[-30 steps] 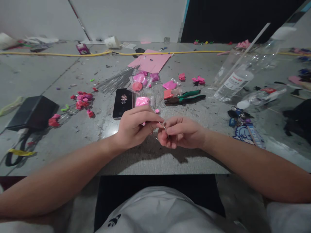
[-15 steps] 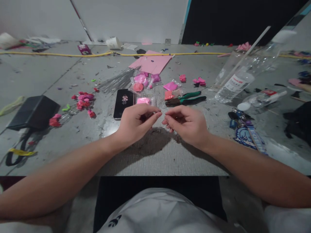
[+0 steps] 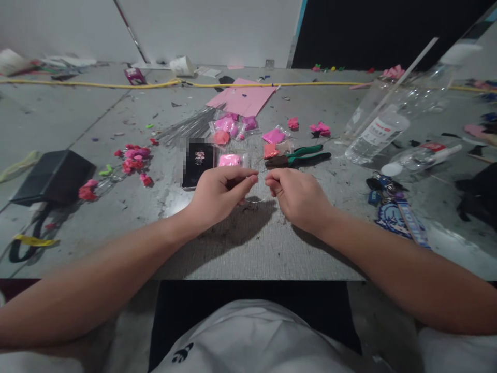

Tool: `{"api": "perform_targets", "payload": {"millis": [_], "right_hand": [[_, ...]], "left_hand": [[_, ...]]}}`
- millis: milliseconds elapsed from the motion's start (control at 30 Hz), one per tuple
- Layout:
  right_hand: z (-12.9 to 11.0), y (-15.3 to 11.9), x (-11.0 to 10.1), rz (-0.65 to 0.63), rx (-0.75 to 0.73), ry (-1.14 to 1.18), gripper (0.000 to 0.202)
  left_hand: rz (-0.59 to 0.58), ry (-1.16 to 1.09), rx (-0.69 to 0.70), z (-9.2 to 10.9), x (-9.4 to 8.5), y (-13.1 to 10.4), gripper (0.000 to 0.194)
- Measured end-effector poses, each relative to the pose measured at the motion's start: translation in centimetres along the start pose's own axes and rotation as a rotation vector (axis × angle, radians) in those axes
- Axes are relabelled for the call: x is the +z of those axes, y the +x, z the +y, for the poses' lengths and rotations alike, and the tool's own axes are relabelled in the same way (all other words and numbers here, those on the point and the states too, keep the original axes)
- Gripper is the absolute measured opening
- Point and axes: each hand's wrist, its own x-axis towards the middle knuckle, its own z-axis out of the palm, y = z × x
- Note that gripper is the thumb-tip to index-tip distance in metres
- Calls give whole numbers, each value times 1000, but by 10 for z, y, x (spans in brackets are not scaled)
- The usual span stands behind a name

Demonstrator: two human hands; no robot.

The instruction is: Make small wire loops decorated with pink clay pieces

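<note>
My left hand point(image 3: 221, 192) is closed in a pinch on a thin wire point(image 3: 256, 201), beside the black phone point(image 3: 199, 161) and a pink clay packet point(image 3: 230, 160). Across a small gap, my right hand point(image 3: 297, 197) also pinches the wire, which bows in a thin loop below the fingertips. Green-handled pliers point(image 3: 298, 155) lie just beyond my right hand. A bundle of grey wires point(image 3: 188, 127) rests behind the phone, near more bagged clay point(image 3: 227, 125).
At the left are a black box point(image 3: 54, 176) and red and pink clay flowers point(image 3: 134, 159). Clear bottles point(image 3: 378, 134) and a cup with a straw stand at the right, near keychains point(image 3: 392, 217). A yellow cord point(image 3: 310, 84) crosses the back.
My fingertips are slightly farther apart, and the fingers of my right hand have curled in more. The wire's loop shows more plainly below them.
</note>
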Motion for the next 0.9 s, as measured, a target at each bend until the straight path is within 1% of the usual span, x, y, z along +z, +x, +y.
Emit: {"api": "perform_targets", "payload": {"millis": [67,133,267,333,433,500,667,767,900], "right_hand": [[1,0,-2,3,-96,-130,38],[2,0,-5,2,-199,-219,37],[6,2,-12,-12,-343,-247,26],[9,5,-16,-36,-416,-272,25],[13,8,-22,-75,-492,-328,26],[15,9,-25,-90,-509,-351,26],[15,8,-28,-96,-550,-379,27],[15,7,-27,-101,-549,-334,25],[13,7,-24,-89,-462,-204,20]], "left_hand": [[-36,-7,-39,1,-1,1,23],[-51,25,-33,1,-3,3,23],[-56,96,14,0,-7,5,23],[-92,81,6,1,-8,6,22],[-165,-1,-42,1,-8,7,22],[-193,-46,-72,2,-8,7,22],[-198,-80,-113,6,-6,6,23],[-179,0,-75,8,-7,4,24],[-103,113,11,10,-7,1,22]]}}
